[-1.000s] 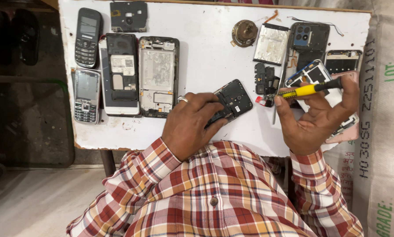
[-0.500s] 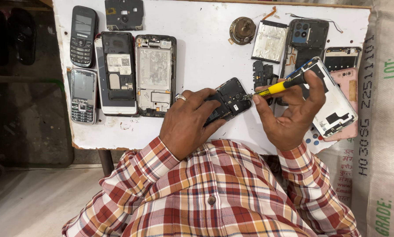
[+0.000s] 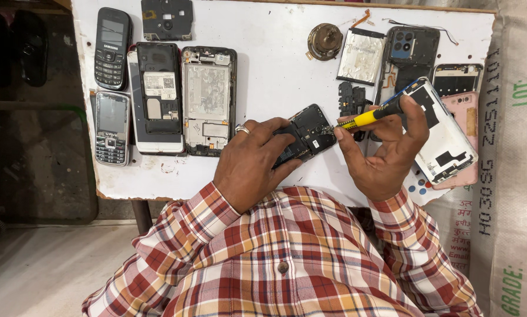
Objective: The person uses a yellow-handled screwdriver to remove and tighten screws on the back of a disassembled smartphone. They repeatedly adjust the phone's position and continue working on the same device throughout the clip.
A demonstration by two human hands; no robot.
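My left hand [image 3: 253, 161], a ring on one finger, grips a black opened phone [image 3: 310, 130] and holds it flat on the white table [image 3: 275, 70]. My right hand [image 3: 386, 155] pinches a screwdriver with a yellow and black handle [image 3: 369, 116]. The screwdriver's tip touches the upper right corner of the black phone. Both sleeves are red, white and orange plaid.
Two keypad phones [image 3: 112, 47], a phone with its back off [image 3: 156, 97] and a bare phone frame [image 3: 208, 100] lie at the left. A round brass part [image 3: 325, 40], a silver battery [image 3: 362, 56], black covers and a white back cover [image 3: 445, 132] lie at the right. A printed sack [image 3: 518, 176] borders the right edge.
My right hand carried the screwdriver leftward from the parts at the right, and its tip now rests on the black phone. My left hand stayed on the phone.
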